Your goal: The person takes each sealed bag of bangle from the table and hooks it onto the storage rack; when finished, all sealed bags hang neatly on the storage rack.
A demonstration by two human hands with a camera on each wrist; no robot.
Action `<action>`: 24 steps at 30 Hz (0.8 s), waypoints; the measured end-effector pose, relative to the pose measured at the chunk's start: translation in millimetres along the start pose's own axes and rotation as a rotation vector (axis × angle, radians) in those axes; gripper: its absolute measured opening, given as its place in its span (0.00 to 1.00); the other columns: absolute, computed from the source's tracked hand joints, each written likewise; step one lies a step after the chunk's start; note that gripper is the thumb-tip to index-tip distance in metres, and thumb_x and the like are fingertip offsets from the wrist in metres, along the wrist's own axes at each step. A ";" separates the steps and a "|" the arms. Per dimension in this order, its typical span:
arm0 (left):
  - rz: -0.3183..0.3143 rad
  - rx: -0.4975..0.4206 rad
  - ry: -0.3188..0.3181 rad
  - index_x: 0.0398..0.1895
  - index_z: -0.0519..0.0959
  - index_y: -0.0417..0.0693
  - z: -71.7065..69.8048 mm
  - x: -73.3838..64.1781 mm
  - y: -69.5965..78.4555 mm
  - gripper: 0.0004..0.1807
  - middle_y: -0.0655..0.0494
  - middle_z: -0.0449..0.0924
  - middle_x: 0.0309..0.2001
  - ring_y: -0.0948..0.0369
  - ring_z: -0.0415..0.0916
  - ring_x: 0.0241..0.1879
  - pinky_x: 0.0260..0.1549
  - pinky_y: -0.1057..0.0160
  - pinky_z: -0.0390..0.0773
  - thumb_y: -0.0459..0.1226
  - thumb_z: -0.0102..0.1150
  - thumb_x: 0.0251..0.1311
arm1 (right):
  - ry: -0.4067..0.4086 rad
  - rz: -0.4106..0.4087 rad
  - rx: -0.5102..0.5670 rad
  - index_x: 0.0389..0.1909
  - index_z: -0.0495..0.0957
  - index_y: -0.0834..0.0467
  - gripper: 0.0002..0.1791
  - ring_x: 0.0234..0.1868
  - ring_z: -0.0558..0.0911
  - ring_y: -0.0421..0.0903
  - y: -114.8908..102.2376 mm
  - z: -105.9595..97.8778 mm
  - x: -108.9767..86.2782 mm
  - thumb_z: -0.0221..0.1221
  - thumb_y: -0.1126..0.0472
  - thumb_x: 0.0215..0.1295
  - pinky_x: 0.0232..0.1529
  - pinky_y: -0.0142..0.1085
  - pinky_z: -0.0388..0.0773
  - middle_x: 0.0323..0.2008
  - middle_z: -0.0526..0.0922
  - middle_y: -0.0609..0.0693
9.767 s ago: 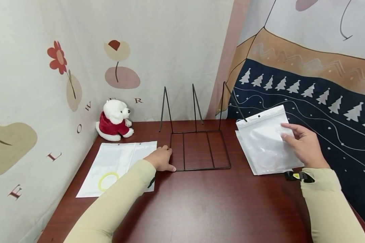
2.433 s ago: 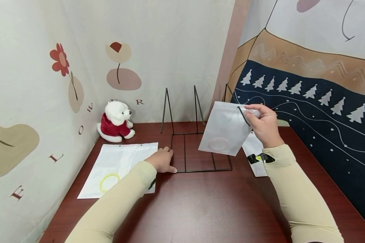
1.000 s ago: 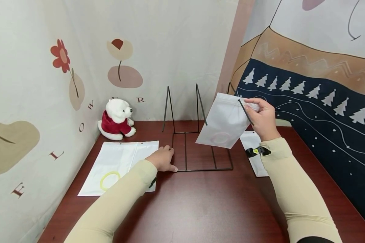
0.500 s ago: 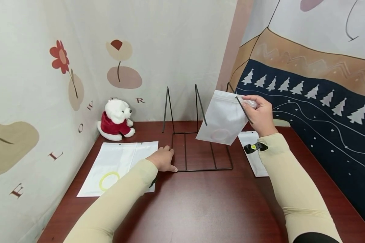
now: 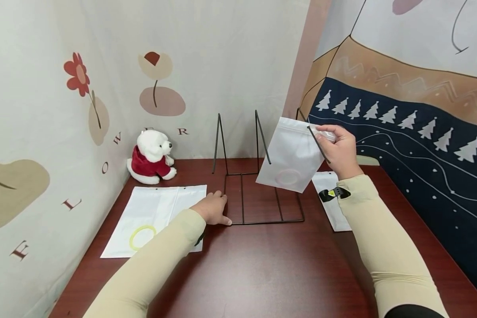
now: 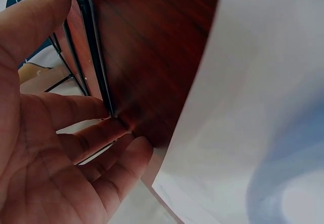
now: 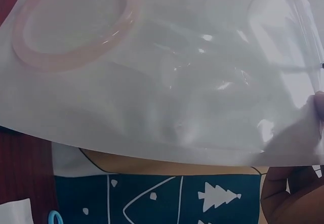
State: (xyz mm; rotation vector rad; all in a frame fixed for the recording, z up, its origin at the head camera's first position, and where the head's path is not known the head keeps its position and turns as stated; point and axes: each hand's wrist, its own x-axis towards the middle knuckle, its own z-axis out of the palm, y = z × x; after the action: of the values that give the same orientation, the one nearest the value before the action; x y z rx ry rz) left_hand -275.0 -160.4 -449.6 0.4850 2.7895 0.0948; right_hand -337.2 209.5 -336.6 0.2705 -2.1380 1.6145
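Note:
My right hand (image 5: 341,148) pinches the top right corner of a white zip bag (image 5: 286,152) between thumb and fingers. A pink ring (image 7: 76,57) shows through the bag. The black wire display rack (image 5: 279,207) has three slanting prongs. Its right prong (image 5: 319,145) emerges in front of the bag at the top hole, its upper part behind the bag. My left hand (image 5: 212,209) rests against the left side of the rack's base, thumb at the front corner. In the left wrist view its fingers (image 6: 81,113) are only slightly bent and touch the base bar (image 6: 96,57).
Flat white bags (image 5: 159,212) lie at the left, a yellow ring (image 5: 136,232) showing in one. Another white bag (image 5: 335,212) lies under my right wrist. A white plush bear (image 5: 151,161) in red sits at the back left. Patterned curtains (image 5: 242,66) border the table (image 5: 278,265).
The right hand has brought the bag leftward from the table's right side to the right prong, which now passes through its hole. In the last second it rose slightly. The left hand stays put.

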 end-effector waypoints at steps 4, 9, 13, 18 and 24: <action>0.001 -0.009 0.000 0.77 0.65 0.31 0.2 0.2 -0.1 0.52 0.33 0.64 0.76 0.37 0.64 0.74 0.72 0.46 0.70 0.57 0.73 0.62 | -0.007 0.019 -0.011 0.59 0.86 0.55 0.15 0.48 0.84 0.45 -0.7 -2.7 -2.1 0.65 0.61 0.74 0.52 0.39 0.86 0.61 0.82 0.55; -0.003 -0.018 -0.002 0.79 0.64 0.32 2.6 1.3 -1.9 0.52 0.34 0.62 0.77 0.37 0.63 0.75 0.73 0.46 0.69 0.57 0.72 0.64 | -0.017 0.025 -0.020 0.59 0.86 0.55 0.15 0.50 0.83 0.48 -1.5 -4.6 -4.4 0.64 0.61 0.75 0.55 0.47 0.84 0.62 0.81 0.54; -0.003 -0.015 0.002 0.78 0.64 0.32 2.7 2.0 -2.7 0.52 0.34 0.63 0.77 0.37 0.64 0.74 0.72 0.46 0.70 0.57 0.72 0.64 | -0.019 0.016 -0.016 0.59 0.86 0.56 0.15 0.50 0.83 0.51 -2.5 -5.0 -5.2 0.64 0.62 0.75 0.55 0.52 0.83 0.62 0.80 0.54; -0.010 -0.016 -0.003 0.79 0.63 0.32 2.2 1.8 -2.3 0.52 0.34 0.63 0.77 0.38 0.63 0.75 0.73 0.46 0.69 0.57 0.72 0.64 | -0.021 0.016 -0.016 0.59 0.86 0.56 0.15 0.51 0.83 0.52 -3.4 -5.3 -6.4 0.64 0.62 0.74 0.55 0.54 0.83 0.62 0.80 0.53; -0.007 -0.014 -0.005 0.78 0.64 0.32 0.5 1.5 -1.7 0.51 0.34 0.63 0.77 0.38 0.64 0.74 0.73 0.45 0.69 0.56 0.72 0.64 | -0.017 -0.002 -0.021 0.58 0.86 0.57 0.15 0.52 0.82 0.52 -3.6 -3.6 -5.6 0.64 0.61 0.74 0.56 0.53 0.83 0.62 0.81 0.54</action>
State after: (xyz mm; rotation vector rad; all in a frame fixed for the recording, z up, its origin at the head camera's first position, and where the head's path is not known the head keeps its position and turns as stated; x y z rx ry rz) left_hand -276.8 -161.5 -450.6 0.4720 2.7838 0.1111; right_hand -329.9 211.3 -335.3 0.2807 -2.1656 1.5936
